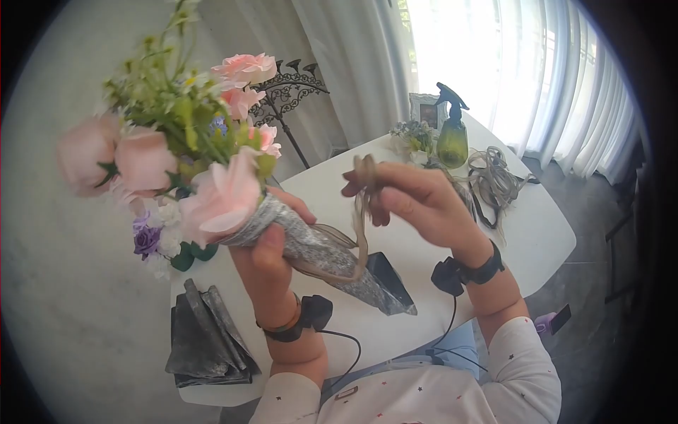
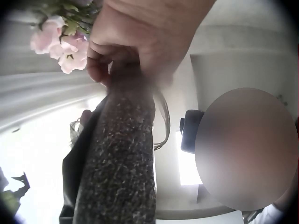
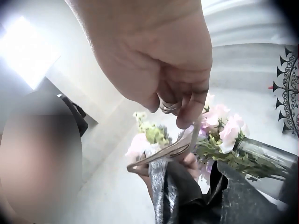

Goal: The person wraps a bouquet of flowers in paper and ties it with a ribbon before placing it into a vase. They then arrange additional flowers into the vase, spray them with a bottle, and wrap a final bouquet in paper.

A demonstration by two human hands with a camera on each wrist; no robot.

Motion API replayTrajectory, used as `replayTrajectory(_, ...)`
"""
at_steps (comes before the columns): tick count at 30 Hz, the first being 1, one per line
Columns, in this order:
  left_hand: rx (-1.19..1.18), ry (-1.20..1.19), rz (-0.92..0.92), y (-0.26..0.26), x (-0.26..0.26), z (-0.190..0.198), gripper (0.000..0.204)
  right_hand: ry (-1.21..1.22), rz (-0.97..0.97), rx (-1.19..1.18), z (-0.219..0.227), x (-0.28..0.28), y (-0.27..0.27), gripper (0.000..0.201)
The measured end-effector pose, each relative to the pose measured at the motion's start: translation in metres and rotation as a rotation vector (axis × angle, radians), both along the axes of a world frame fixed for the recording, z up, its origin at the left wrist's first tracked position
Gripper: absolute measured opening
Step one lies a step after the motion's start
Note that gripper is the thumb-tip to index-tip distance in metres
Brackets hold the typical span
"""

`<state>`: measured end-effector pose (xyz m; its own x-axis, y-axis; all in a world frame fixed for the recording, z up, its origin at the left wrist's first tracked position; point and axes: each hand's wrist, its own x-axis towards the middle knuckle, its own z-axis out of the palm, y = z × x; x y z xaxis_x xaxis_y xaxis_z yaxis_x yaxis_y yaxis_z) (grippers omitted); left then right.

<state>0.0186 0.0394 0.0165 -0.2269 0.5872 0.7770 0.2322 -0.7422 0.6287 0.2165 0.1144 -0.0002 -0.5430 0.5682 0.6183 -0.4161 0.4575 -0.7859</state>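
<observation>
1. Silver-wrapped bouquet (image 1: 296, 240) is gripped by left hand (image 1: 265, 260), fingers curled round it just below the pink blooms (image 1: 222, 198)
2. Tan ribbon (image 1: 363, 219) is held up in curled fingers of right hand (image 1: 418, 201), its strands draped along the bouquet
3. Bouquet is held tilted above white counter (image 1: 544, 233), blooms at upper left in head view
4. Dark folded sheets (image 1: 208, 339) are laid on counter's near left corner
5. Green spray bottle (image 1: 452, 145) is stood at far side, beside ribbon coil (image 1: 494, 180)

Wrapped bouquet (image 1: 222, 196) over table (image 1: 533, 240); spray bottle (image 1: 453, 143) behind, right.
</observation>
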Motion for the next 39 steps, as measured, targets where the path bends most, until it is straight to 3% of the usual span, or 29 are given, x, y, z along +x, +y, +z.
replayTrajectory(2,-0.073,0.088,-0.156,0.005,0.009,-0.002,0.047,-0.069,0.011,0.137,-0.008,-0.004,-0.009,0.050)
replayTrajectory(3,-0.075,0.088,-0.158,0.006,0.012,-0.003,0.047,-0.197,-0.066,0.304,-0.002,-0.001,-0.013,0.050)
replayTrajectory(5,-0.077,0.094,-0.146,0.008,0.017,-0.006,0.052,-0.300,-0.141,0.421,0.002,-0.002,-0.017,0.043)
replayTrajectory(7,-0.072,0.106,-0.125,0.007,0.016,-0.004,0.054,-0.325,-0.096,0.405,0.005,0.002,-0.017,0.037)
replayTrajectory(9,0.096,0.089,0.056,0.008,0.008,-0.003,0.054,-0.351,-0.056,0.388,0.004,0.006,-0.012,0.031)
replayTrajectory(11,0.199,-0.001,0.203,0.001,-0.002,0.003,0.053,-0.402,0.022,0.529,-0.003,0.009,-0.002,0.021)
replayTrajectory(13,0.241,-0.224,0.304,-0.010,-0.006,0.007,0.060,-0.525,-0.030,0.557,-0.002,0.013,0.003,0.018)
replayTrajectory(15,0.286,-0.243,0.222,-0.018,-0.013,0.012,0.057,-0.666,-0.094,0.574,0.001,0.022,0.007,0.016)
replayTrajectory(17,0.402,-0.325,0.464,-0.024,-0.006,0.021,0.051,-0.684,-0.170,0.537,0.004,0.033,0.011,0.016)
replayTrajectory(18,0.395,-0.344,0.444,-0.026,-0.007,0.024,0.051,-0.640,-0.190,0.518,0.007,0.041,0.013,0.017)
replayTrajectory(21,0.335,-0.494,0.372,-0.029,-0.023,0.023,0.045,-0.630,-0.376,0.436,0.018,0.072,0.021,0.016)
replayTrajectory(23,0.326,-0.431,0.264,-0.029,-0.033,0.018,0.035,-0.660,-0.558,0.513,0.024,0.096,0.033,0.017)
replayTrajectory(25,0.329,-0.451,0.273,-0.027,-0.025,0.021,0.035,-0.715,-0.758,0.576,0.027,0.130,0.057,0.015)
replayTrajectory(27,0.329,-0.455,0.265,-0.028,-0.022,0.021,0.037,-0.787,-0.980,0.274,0.044,0.159,0.065,0.015)
replayTrajectory(31,0.340,-0.469,0.245,-0.030,-0.018,0.020,0.040,-0.721,-1.363,0.180,0.065,0.205,0.086,0.026)
replayTrajectory(33,0.342,-0.469,0.219,-0.029,-0.019,0.020,0.043,-0.714,-1.562,0.266,0.067,0.228,0.102,0.027)
replayTrajectory(34,0.343,-0.472,0.219,-0.029,-0.020,0.019,0.043,-0.716,-1.562,0.269,0.066,0.232,0.109,0.027)
replayTrajectory(36,0.327,-0.473,0.188,-0.029,-0.022,0.018,0.045,-0.436,-1.876,0.423,0.059,0.238,0.123,0.028)
replayTrajectory(37,0.327,-0.475,0.188,-0.028,-0.023,0.016,0.045,-0.437,-1.876,0.425,0.050,0.242,0.136,0.028)
replayTrajectory(39,0.327,-0.434,0.129,-0.028,-0.025,0.014,0.046,-0.337,-1.933,0.848,0.033,0.245,0.157,0.028)
